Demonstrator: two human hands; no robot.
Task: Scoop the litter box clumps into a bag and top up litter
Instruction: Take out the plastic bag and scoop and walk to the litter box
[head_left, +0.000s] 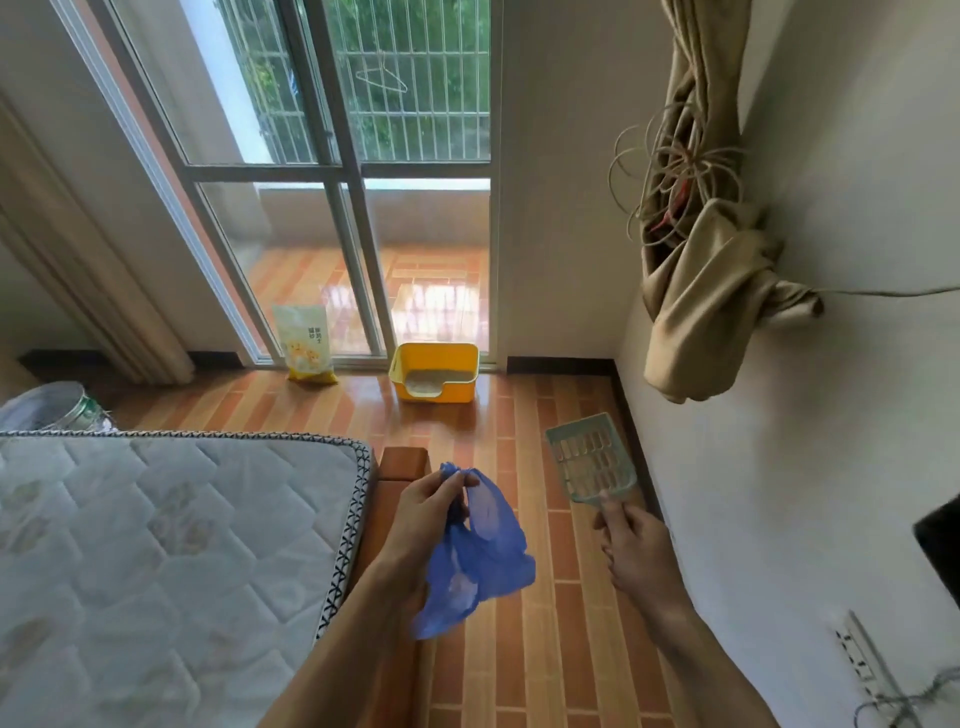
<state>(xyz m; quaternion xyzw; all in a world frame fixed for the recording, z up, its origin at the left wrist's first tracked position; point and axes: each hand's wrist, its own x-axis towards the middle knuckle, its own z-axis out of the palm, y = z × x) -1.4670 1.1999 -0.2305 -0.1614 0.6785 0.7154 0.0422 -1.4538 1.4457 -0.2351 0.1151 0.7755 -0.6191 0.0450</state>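
Observation:
A yellow litter box (435, 397) with grey litter inside stands on the floor by the glass door, far ahead of me. Left of it leans a pale yellow litter bag (306, 344). My left hand (423, 512) grips the handles of a blue plastic bag (475, 558), which hangs down crumpled. My right hand (636, 540) holds the handle of a pale green slotted scoop (589, 457), its blade pointing forward and upward. Both hands are well short of the litter box.
A mattress (156, 545) on a wooden bed frame (405, 465) fills the left. A metal bucket (49, 408) sits beyond it. A knotted curtain (701, 249) with cables hangs on the right wall. An orange tiled floor strip (519, 519) runs toward the box.

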